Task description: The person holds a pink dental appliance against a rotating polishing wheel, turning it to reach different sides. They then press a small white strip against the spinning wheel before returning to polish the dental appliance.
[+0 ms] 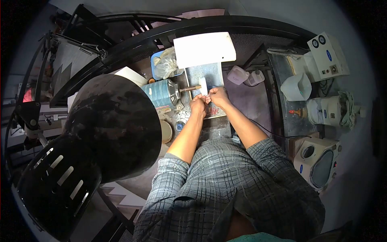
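**At the bench: two hands, one white wheel**

In the middle of the workbench, both hands meet just below a single white wheel (203, 86). It sits upright on the end of a short shaft (190, 87) that sticks out of a blue-green motor (163, 93) to the left. The left hand (197, 105) and the right hand (219, 97) touch each other, fingers curled in and fingertips pinched together near the wheel's lower edge. Whatever they pinch is too small to make out.

One white hood (204, 49) stands just behind the wheel. Beside it to the left, one blue tray (155, 64) holds crumpled plastic bags (166, 63). Two white bottles (238, 75) (256, 77) lie side by side to the right of the wheel. Further right are one white jug (296, 86) and three white machines (327, 56) (328, 111) (318, 161). One large black lamp shade (115, 125) fills the near left.
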Tool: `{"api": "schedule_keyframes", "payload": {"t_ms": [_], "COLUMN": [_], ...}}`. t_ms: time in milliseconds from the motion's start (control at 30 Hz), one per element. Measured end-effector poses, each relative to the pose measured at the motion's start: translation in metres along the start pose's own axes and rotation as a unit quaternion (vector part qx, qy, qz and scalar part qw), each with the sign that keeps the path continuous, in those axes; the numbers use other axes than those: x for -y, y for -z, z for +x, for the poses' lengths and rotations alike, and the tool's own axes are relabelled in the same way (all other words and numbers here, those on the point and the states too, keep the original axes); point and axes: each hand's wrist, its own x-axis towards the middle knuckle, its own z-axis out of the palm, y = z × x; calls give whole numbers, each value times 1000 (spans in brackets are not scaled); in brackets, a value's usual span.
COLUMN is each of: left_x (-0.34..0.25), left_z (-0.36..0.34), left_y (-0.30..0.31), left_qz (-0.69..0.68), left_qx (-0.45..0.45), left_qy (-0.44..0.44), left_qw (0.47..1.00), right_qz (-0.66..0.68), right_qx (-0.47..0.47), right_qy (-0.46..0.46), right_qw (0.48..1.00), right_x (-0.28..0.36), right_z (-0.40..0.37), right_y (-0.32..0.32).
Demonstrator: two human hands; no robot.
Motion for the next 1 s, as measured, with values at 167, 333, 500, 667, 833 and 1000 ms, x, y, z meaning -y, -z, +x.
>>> {"api": "schedule_keyframes", "payload": {"t_ms": [167, 333, 500, 667, 833, 1000], "left_x": [4, 5, 6, 7, 7, 4], "left_z": [-6, -25, -29, -26, -26, -30], "left_y": [2, 3, 3, 5, 6, 3], "left_qz": [-41, -67, -84, -91, -101, -68], "left_qx": [32, 54, 59, 53, 60, 51], "left_qy": [29, 23, 16, 17, 7, 5], "left_qw": [998, 996, 995, 994, 993, 996], "right_qz": [-110, -142, -225, -232, -233, -233], "right_qx": [-43, -9, -76, -75, -72, -76], "right_qy": [53, 86, 259, 284, 305, 299], "right_qw": [992, 986, 936, 927, 921, 922], "right_x": [4, 11, 12, 15, 13, 10], "right_z": [-13, -40, -52, -52, -52, -47], "right_y": [5, 9, 9, 8, 7, 9]}}
